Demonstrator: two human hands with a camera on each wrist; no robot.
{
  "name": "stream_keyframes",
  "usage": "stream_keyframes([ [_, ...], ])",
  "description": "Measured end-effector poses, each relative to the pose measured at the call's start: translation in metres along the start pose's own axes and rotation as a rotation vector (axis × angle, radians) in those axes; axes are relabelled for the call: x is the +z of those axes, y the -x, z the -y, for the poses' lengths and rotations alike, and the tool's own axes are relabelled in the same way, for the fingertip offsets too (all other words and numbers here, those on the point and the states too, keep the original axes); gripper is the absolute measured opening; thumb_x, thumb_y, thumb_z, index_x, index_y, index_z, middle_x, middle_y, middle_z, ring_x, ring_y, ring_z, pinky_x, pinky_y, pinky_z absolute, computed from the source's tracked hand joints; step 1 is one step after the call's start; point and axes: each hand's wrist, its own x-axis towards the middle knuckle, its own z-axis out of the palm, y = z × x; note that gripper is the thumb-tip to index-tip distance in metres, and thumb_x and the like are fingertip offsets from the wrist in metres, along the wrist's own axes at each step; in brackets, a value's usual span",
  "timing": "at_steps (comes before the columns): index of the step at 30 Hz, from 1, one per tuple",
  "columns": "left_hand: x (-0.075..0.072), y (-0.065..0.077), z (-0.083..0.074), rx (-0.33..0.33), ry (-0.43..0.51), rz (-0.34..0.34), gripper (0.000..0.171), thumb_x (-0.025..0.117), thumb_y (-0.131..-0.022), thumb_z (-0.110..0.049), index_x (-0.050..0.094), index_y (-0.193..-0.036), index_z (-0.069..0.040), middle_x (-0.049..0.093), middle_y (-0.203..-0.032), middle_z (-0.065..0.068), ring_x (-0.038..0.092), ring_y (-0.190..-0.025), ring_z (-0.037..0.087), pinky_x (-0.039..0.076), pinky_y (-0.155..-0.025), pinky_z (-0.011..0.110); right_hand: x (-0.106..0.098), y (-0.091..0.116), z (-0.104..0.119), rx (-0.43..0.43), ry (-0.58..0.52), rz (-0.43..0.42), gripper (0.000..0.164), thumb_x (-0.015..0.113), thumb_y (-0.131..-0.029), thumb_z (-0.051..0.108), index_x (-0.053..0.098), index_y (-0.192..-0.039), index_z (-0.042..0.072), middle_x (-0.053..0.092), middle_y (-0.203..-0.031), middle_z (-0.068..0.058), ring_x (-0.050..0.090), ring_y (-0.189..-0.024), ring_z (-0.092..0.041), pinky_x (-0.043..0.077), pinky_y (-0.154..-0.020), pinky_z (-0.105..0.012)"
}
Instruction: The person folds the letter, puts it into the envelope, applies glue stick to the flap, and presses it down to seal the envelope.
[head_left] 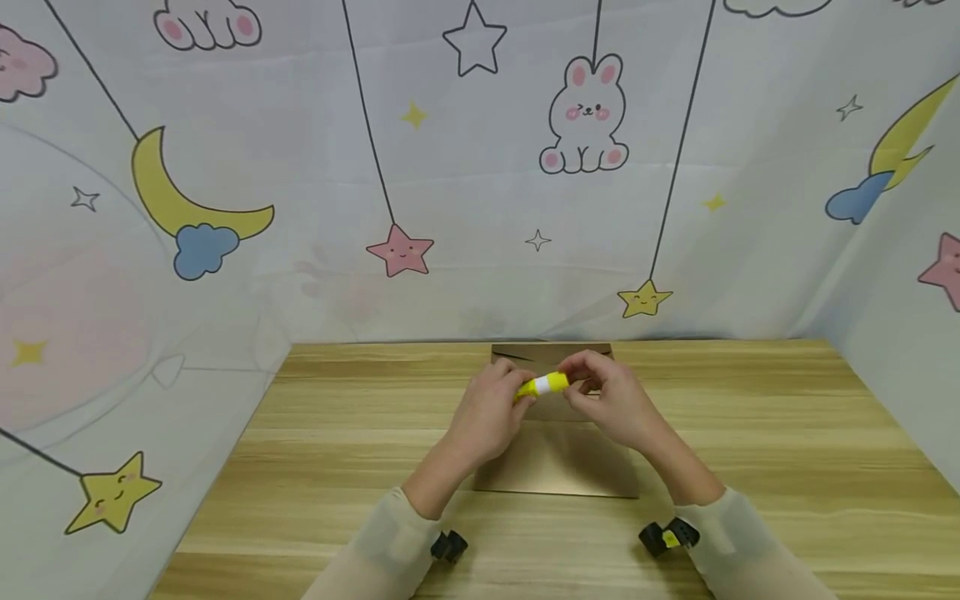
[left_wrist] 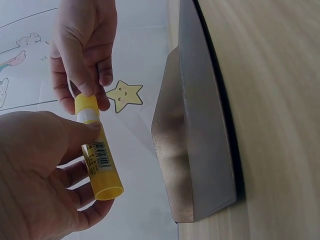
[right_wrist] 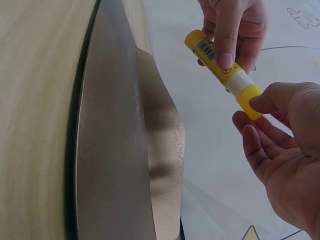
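A yellow glue stick (head_left: 543, 384) with a white band and a barcode label is held between both hands, above a bronze-brown envelope (head_left: 558, 462). Its body is gripped by my left hand (head_left: 486, 408), thumb along the label (left_wrist: 100, 155). At the other end, my right hand (head_left: 617, 402) pinches the yellow cap (right_wrist: 248, 100) between thumb and fingers. White shows between cap and body. The envelope lies lengthwise on the table below, and its flap (left_wrist: 172, 135) stands raised at the far side in both wrist views.
The wooden table (head_left: 750, 433) runs back to a white curtain (head_left: 480, 167) printed with stars, moons and a rabbit. Dark wrist devices (head_left: 669, 537) sit at both sleeves.
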Motion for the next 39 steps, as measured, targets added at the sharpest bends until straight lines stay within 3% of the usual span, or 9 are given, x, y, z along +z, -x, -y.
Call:
stream_keyframes([
  [13,0.0004,0.0013,-0.0014,-0.007,-0.024,0.021,0.027,0.08,-0.098,-0.017,0.075,-0.122,-0.007,0.065,-0.109,0.003,0.059,-0.093,0.021,0.052,-0.081,0.038,-0.0002,0.0009,0.0012,0.009,0.012,0.021,0.025,0.076,-0.095,-0.004,0.07,-0.118,0.006,0.073,-0.11,-0.004,0.069,-0.096,-0.019,0.06,-0.081,-0.03],
  [24,0.0013,0.002,-0.0025,-0.026,-0.019,0.036,0.026,0.08,-0.098,-0.018,0.075,-0.122,-0.009,0.064,-0.11,0.002,0.058,-0.095,0.021,0.049,-0.079,0.036,-0.0003,0.0036,-0.0004,0.065,0.03,0.05,0.023,0.076,-0.099,0.008,0.072,-0.122,0.007,0.074,-0.108,-0.002,0.068,-0.09,-0.016,0.059,-0.078,-0.029],
  [30,0.0013,0.0022,-0.0028,-0.024,-0.008,0.036,0.026,0.081,-0.097,-0.017,0.076,-0.121,-0.009,0.064,-0.11,0.001,0.057,-0.095,0.02,0.049,-0.078,0.035,0.0001,0.005,0.0,0.129,-0.04,0.075,0.022,0.073,-0.103,0.016,0.072,-0.121,0.004,0.074,-0.106,-0.005,0.071,-0.089,-0.025,0.06,-0.072,-0.032],
  [35,0.0012,0.0021,-0.0026,-0.025,-0.003,0.044,0.026,0.081,-0.097,-0.017,0.075,-0.122,-0.008,0.064,-0.109,0.002,0.057,-0.095,0.021,0.049,-0.079,0.035,0.0011,0.0044,-0.001,0.163,-0.064,0.09,0.028,0.072,-0.105,0.021,0.07,-0.125,0.003,0.074,-0.108,-0.007,0.073,-0.092,-0.03,0.063,-0.075,-0.04],
  [39,0.0004,0.0019,-0.0024,-0.017,-0.003,0.034,0.026,0.08,-0.098,-0.017,0.075,-0.121,-0.007,0.064,-0.109,0.003,0.058,-0.095,0.022,0.051,-0.079,0.037,-0.0002,0.0037,-0.0013,0.14,-0.056,0.095,0.038,0.076,-0.102,0.019,0.065,-0.135,0.005,0.073,-0.113,-0.007,0.072,-0.096,-0.023,0.062,-0.077,-0.032],
])
